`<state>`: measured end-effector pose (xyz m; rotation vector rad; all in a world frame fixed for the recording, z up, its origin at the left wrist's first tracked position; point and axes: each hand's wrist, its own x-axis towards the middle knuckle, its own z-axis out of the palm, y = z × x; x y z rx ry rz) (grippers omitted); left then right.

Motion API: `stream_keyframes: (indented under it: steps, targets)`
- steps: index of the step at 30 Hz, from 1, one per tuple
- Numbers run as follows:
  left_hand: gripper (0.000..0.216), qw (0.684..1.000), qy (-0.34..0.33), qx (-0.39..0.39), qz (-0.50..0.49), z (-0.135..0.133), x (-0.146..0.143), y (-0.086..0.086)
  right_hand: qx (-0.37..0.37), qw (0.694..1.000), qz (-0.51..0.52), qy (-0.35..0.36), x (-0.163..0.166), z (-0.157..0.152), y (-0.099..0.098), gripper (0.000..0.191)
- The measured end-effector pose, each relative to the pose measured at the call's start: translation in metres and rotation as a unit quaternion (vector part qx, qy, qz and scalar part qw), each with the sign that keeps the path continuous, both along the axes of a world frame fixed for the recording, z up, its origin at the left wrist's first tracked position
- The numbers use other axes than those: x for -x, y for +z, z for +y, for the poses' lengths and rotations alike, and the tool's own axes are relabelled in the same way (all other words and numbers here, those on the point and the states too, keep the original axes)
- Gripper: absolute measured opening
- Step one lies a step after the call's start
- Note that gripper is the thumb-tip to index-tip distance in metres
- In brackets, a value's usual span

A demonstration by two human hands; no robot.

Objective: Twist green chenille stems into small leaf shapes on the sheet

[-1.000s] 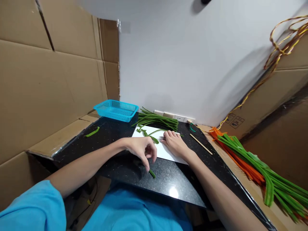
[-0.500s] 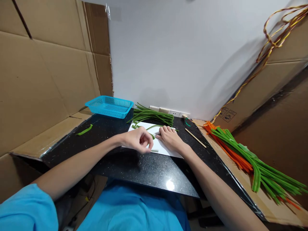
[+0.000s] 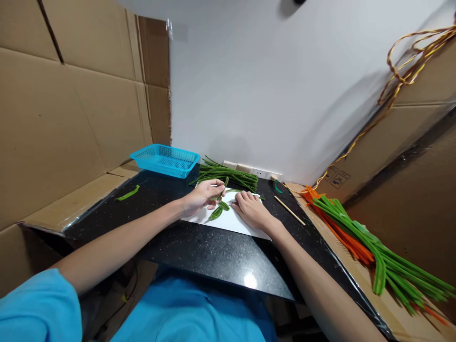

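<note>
My left hand (image 3: 204,195) pinches a green pipe cleaner (image 3: 225,182) that stands up between thumb and fingers. Below those fingers are green leaf-shaped loops (image 3: 215,213), bent from the same fuzzy material; whether they join the pinched stem is hard to see. Over the right part of a white sheet (image 3: 235,223) lies my right hand (image 3: 250,208), its fingers curled down. A small greyish tip shows at its fingertips, but what it belongs to is hidden. Another thin green length runs behind both hands, close to a bundle of dark green pipe cleaners (image 3: 231,175).
A blue plastic basket (image 3: 166,161) stands at the back left of the black tabletop (image 3: 199,247), with a light green strip (image 3: 128,193) in front. To the right lie a wooden stick (image 3: 289,210), orange strips (image 3: 342,232) and bright green strips (image 3: 370,242). Sockets (image 3: 258,172) line the wall.
My left hand has moved up and away from me and now shows the green stem in its pinch. The leaf loops have come into view below it. My right hand stays on the sheet.
</note>
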<state>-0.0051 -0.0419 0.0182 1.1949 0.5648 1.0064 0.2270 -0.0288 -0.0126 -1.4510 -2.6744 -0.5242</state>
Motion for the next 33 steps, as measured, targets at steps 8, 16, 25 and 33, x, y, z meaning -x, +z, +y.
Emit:
stream_keyframes:
  steps: [8,16,25,33]
  targets:
    - [0.047,0.995,0.018,-0.009,0.095,0.007,0.004,-0.009,0.018,0.999,0.047,0.019,-0.001,0.003,-0.002,0.026]
    - [0.049,0.988,0.021,0.002,0.151,0.008,0.004,-0.01,0.094,0.968,0.223,0.067,-0.005,0.001,0.006,0.045]
    - [0.028,0.984,0.008,-0.059,0.168,0.003,0.003,-0.004,0.09,0.896,0.372,0.228,0.013,-0.015,0.023,0.056]
    - [0.025,0.996,-0.014,-0.029,0.084,0.008,-0.003,-0.015,0.082,0.87,0.429,0.228,0.017,-0.02,0.019,0.03]
